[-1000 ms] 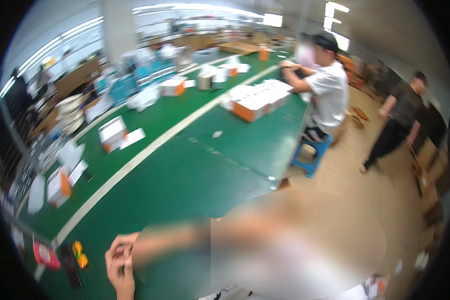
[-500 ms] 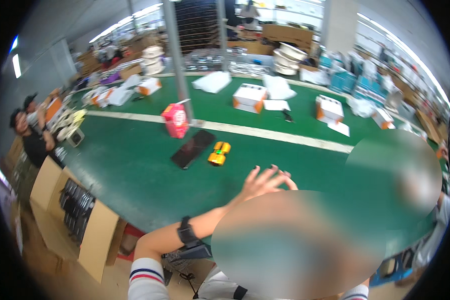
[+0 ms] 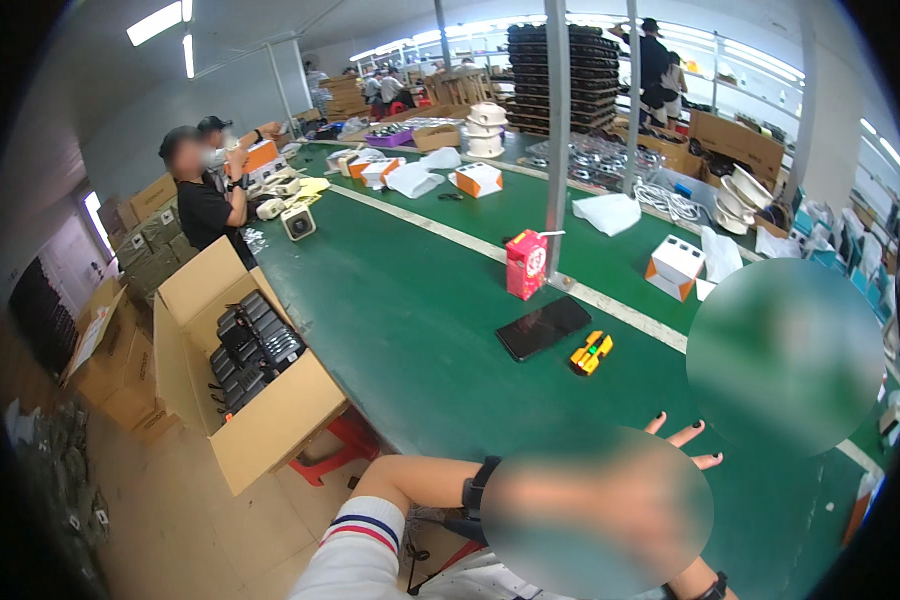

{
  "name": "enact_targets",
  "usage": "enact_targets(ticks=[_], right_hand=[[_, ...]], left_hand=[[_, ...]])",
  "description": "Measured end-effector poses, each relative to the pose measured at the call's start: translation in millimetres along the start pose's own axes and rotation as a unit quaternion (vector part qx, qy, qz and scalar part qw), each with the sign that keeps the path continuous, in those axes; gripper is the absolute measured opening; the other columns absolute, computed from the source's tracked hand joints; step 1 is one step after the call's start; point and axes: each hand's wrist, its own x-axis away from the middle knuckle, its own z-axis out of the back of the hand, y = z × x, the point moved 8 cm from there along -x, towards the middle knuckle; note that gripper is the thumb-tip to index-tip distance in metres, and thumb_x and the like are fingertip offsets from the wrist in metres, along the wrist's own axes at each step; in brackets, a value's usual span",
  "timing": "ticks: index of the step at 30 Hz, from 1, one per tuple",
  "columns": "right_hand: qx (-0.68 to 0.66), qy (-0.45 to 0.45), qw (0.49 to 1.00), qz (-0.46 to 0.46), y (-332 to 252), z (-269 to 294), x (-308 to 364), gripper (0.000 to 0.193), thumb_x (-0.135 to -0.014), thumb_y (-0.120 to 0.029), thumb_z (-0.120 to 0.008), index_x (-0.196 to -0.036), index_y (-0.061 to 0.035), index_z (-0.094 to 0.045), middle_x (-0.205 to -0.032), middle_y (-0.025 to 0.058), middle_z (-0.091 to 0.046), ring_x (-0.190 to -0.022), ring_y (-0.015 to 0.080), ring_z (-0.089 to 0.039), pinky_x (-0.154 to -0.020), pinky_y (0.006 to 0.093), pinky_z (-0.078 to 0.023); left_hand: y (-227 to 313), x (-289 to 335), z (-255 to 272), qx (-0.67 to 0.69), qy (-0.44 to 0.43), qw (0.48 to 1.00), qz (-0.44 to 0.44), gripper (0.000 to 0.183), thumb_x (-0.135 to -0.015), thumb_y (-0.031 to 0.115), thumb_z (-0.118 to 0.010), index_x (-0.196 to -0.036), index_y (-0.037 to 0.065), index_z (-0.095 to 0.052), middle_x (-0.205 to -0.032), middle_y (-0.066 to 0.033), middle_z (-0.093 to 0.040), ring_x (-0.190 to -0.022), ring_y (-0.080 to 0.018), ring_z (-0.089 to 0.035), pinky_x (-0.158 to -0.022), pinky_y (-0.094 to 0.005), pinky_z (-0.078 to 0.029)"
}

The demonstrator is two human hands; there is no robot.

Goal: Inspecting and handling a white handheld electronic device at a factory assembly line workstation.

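Observation:
My left hand [image 3: 684,436] reaches over the green tabletop with its visible fingers stretched apart and dark nail tips showing. A blurred patch hides its palm and any thumb grip. My right hand [image 3: 662,535] lies inside the same blur, close to the left one; only its wrist with a black band shows clearly, so its fingers cannot be read. Beyond the left fingers sits a small yellow-and-black toy-like object [image 3: 591,353] with a green spot. Left of that lies a black smartphone [image 3: 544,327], and behind it stands a pink-red drink carton [image 3: 526,265] with a straw.
An open cardboard box [image 3: 280,430] of black devices stands left of the table, above a red stool [image 3: 335,450]. A metal post [image 3: 556,130] rises behind the carton. White-and-orange boxes [image 3: 674,267] dot the far side. A person [image 3: 210,205] stands at the far left.
The view has turned left, so the table things sit farther right and more of the open box and the co-workers shows. The carton, phone and yellow object keep their places on the table.

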Motion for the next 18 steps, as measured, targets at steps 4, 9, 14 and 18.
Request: enact_targets(ticks=[4, 9, 14, 18], right_hand=[[0.011, 0.006, 1.000, -0.009, -4.9, 0.0, 3.2, 0.102, -0.065, -0.072, -0.061, -0.140, -0.0125, -0.025, -0.134, 0.0081, -0.039, -0.122, 0.0248, -0.044, -0.100, 0.0435, -0.040], [0.025, 0.007, 0.999, -0.022, -8.2, 1.2, 1.7, 0.101, -0.066, -0.071, -0.062, -0.140, -0.0122, -0.026, -0.134, 0.0081, -0.039, -0.122, 0.0246, -0.044, -0.100, 0.0433, -0.040], [0.031, 0.001, 0.999, -0.027, -9.0, -0.3, -2.9, 0.100, -0.067, -0.070, -0.062, -0.140, -0.0118, -0.026, -0.134, 0.0081, -0.039, -0.122, 0.0243, -0.044, -0.099, 0.0430, -0.040], [0.034, -0.004, 0.999, -0.030, -7.6, -2.1, -5.2, 0.099, -0.067, -0.069, -0.062, -0.140, -0.0116, -0.026, -0.134, 0.0080, -0.039, -0.121, 0.0240, -0.044, -0.099, 0.0428, -0.040]], left_hand=[[-2.9, 0.6, -0.8, 0.032, -0.001, 0.999, -0.003, 0.034, -0.071, 0.018, -0.068, -0.105, 0.020, -0.066, -0.145, -0.0211, -0.029, -0.138, -0.0464, -0.007, -0.101, -0.0684, 0.003], [-14.3, 1.7, -4.6, 0.066, -0.006, 0.997, 0.041, 0.010, -0.074, 0.016, -0.065, -0.082, 0.011, -0.067, -0.143, -0.0201, -0.030, -0.136, -0.0481, -0.010, -0.103, -0.0679, 0.000], [-12.9, 7.1, -5.6, 0.098, -0.003, 0.995, 0.009, 0.022, -0.071, 0.016, -0.066, -0.093, 0.010, -0.066, -0.144, -0.0235, -0.024, -0.136, -0.0486, -0.011, -0.103, -0.0679, -0.003], [-9.7, 9.7, -5.4, 0.094, 0.033, 0.995, -0.011, 0.023, -0.071, 0.015, -0.066, -0.093, 0.009, -0.066, -0.145, -0.0249, -0.021, -0.136, -0.0484, -0.012, -0.103, -0.0678, -0.006]])
